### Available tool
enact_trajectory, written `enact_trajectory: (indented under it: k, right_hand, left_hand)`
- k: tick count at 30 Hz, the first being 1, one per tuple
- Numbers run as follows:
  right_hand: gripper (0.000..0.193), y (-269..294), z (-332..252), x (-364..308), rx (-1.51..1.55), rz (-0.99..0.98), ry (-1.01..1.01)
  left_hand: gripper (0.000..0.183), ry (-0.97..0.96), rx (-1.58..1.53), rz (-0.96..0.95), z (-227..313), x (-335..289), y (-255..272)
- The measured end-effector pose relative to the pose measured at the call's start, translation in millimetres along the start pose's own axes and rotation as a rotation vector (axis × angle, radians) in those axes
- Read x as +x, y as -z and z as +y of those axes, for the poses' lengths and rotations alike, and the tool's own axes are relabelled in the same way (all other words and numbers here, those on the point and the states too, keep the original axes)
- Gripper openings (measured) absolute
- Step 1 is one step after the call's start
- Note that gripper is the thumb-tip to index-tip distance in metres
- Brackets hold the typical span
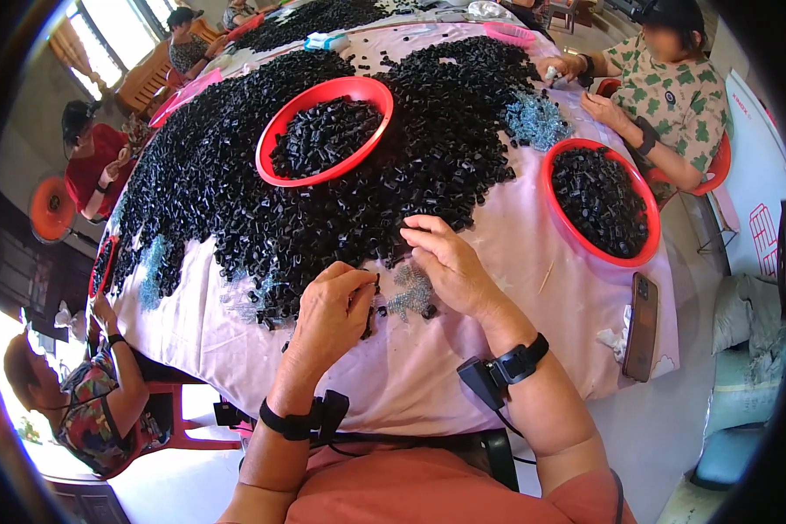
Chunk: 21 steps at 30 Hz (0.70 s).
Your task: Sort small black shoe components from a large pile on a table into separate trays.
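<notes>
- Left hand [330,316]: fingers curled in, thumb and fingertips pinched together near a small black piece [374,288] at the near edge of the pile. Looks like it grips that piece, but the contact is too small to tell for sure.
- Right hand [445,266]: fingers loosely bent and spread, palm down, fingertips touching the edge of the black pieces [236,183]. Holds nothing that I can see.
- Small cluster of clear metal bits [410,295] lies on the cloth between the two hands, just under the right hand's fingers.
- Black pieces cover most of the round table, heaped over the pink cloth [533,262]; the pile's near edge is right at both hands.
- Red bowl [275,144] sits in the middle of the pile, part filled with black pieces.
- Second red bowl [642,210] to the right near the table edge, also filled with black pieces.
- Patch of pale blue pieces [537,118] beyond it on the far right of the pile.
- Phone [642,325] lies at the right edge of the table, well apart from the hands.
- Both wrists carry a black strap with a small box.
- Other people sit around the table: one in a green patterned shirt [677,92] far right, one in red [92,162] left, one lower left.
</notes>
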State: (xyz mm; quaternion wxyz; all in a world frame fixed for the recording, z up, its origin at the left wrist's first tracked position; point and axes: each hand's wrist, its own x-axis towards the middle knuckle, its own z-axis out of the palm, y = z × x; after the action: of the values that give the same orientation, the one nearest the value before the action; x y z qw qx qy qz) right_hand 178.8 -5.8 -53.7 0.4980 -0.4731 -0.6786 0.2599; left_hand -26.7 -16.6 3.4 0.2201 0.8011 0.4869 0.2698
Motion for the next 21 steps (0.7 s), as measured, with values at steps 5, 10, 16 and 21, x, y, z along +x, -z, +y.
enact_trajectory:
  k: [5,10,16,21]
  right_hand:
    - [0.028,0,2,1,0.248,0.046,0.005]
    - [0.028,4,-14,4,0.450,-0.064,-0.118]
    - [0.030,-4,-30,1,0.542,-0.147,-0.171]
    - [0.029,1,-30,0,0.735,-0.193,-0.285]
  left_hand:
    - [0.015,-0.022,-0.032,0.007,-2,1,2]
    - [0.035,-0.001,-0.100,0.081,2,7,1]
    - [0.029,0.008,-0.353,0.155,-10,17,-16]
    - [0.020,0.118,-0.339,0.155,0,21,-13]
